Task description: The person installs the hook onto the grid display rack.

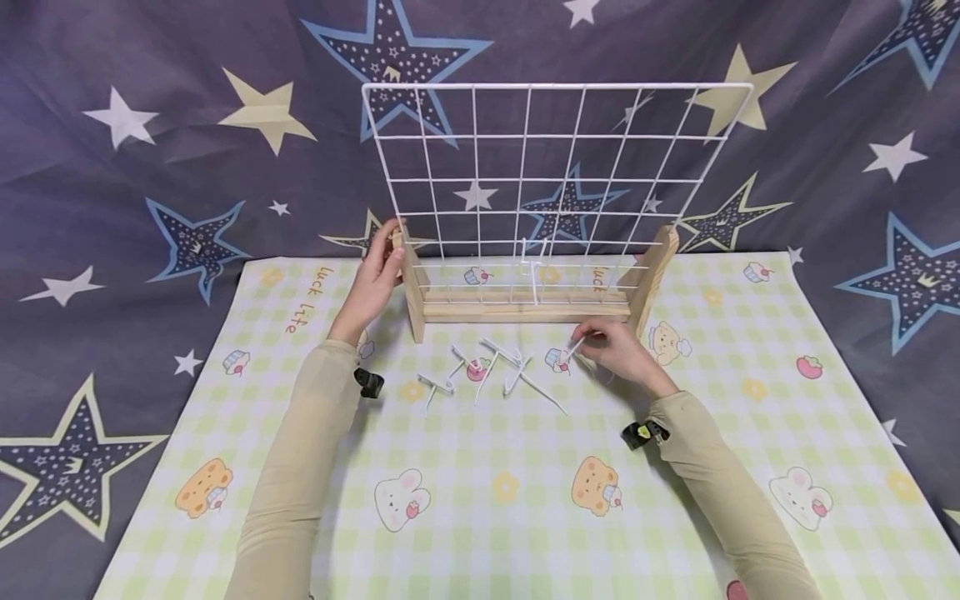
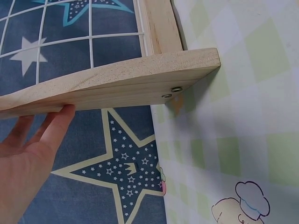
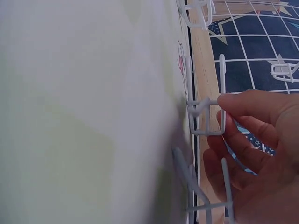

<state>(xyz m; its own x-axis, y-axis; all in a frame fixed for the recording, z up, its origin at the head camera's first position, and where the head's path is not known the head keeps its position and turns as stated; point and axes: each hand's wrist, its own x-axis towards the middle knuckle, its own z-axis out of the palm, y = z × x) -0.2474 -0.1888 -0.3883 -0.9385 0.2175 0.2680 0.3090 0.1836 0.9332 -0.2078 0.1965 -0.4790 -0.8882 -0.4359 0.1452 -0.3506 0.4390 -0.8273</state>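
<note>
A white wire grid rack [image 1: 558, 86] stands upright between two wooden side supports at the back of the table. My left hand [image 1: 375, 279] grips the left wooden support [image 1: 414, 292]; in the left wrist view its fingertips touch the outer face of the wood. Low on the table, my right hand [image 1: 618, 350] pinches a white wire hook [image 3: 223, 70] between thumb and fingers, near the rack's wooden base bar [image 1: 525, 313]. Another white hook [image 1: 535, 279] hangs on the lower grid. Several loose hooks [image 1: 435, 385] lie in front of the rack, left of my right hand.
The right wooden support [image 1: 654, 271] rises just behind my right hand. A green checked tablecloth [image 1: 502, 550] with cartoon prints covers the table. Behind the rack hangs a dark cloth [image 1: 247, 50] with stars.
</note>
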